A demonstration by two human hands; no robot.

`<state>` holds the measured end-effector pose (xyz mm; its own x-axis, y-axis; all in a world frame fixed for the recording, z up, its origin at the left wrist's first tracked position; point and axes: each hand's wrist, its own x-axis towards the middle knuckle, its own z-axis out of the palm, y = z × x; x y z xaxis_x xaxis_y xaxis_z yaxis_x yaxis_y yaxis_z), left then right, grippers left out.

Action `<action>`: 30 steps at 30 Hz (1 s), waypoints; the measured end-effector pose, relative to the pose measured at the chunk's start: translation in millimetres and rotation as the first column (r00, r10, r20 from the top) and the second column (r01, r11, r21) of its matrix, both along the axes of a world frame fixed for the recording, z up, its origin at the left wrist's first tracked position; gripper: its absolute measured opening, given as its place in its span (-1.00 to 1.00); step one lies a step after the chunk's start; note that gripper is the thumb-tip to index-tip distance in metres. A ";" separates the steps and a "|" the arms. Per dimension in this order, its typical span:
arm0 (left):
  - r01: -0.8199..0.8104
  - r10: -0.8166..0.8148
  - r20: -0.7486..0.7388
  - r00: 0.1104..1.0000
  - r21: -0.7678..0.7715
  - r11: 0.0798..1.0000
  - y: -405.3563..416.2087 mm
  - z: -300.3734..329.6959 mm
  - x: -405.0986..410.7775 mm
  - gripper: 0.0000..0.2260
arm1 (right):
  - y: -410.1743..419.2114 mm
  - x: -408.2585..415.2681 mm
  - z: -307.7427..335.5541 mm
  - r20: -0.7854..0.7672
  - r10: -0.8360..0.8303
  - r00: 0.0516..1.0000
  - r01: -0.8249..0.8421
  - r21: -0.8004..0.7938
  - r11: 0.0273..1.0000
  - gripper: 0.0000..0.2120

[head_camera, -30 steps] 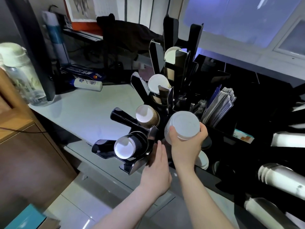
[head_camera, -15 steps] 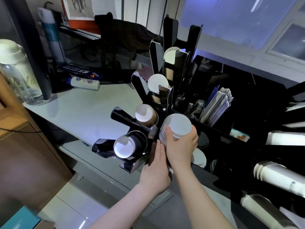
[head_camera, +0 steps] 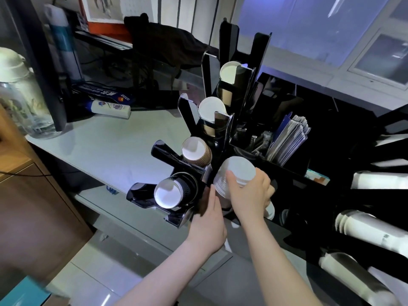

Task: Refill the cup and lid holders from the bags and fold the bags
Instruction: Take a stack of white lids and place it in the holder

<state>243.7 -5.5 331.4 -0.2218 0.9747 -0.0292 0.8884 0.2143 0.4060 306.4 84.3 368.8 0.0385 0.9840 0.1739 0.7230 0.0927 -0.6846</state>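
Four angled slots of the black acrylic cup holder (head_camera: 199, 173) already carry cups: a black ribbed paper cup (head_camera: 171, 192) in the nearest slot, a brown ribbed paper cup (head_camera: 196, 152) in the slot behind it, and two more white-mouthed cups (head_camera: 210, 110) (head_camera: 228, 72) in the slots further back and higher up the holder. My right hand (head_camera: 249, 193) grips a white stack of paper cups (head_camera: 234, 175) just beside the holder's right flank, thumb curled over the near side of the stack and the other fingers wrapped round its far side, with the stack's flat white end facing up toward me. My left hand (head_camera: 207, 224) is spread flat, fingers straight and together, its fingertips (head_camera: 212, 191) pressed against the holder's dark side wall right below the stack; it grips nothing.

To the right of the holder, a black compartment tray (head_camera: 276, 164) holds a bundle of blue-and-grey paper packets (head_camera: 289, 140) standing on edge, and a white lid (head_camera: 270, 210) peeks out from under my right wrist. Further right of the holder, long white sleeves of stacked cups (head_camera: 371, 230) lie on their sides. Left of the holder, on the pale grey tabletop (head_camera: 123, 146), a white tube with a printed label (head_camera: 110, 108) lies on its side, and a clear glass jar with a cream lid (head_camera: 17, 96) stands at the far left edge.
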 end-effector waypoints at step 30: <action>0.105 -0.105 0.003 0.994 0.059 0.993 -7.5 0.8 -5.5 -0.36 | -23.1 27.5 -11.4 -0.013 0.293 0.956 -0.291 0.063 0.955 -0.54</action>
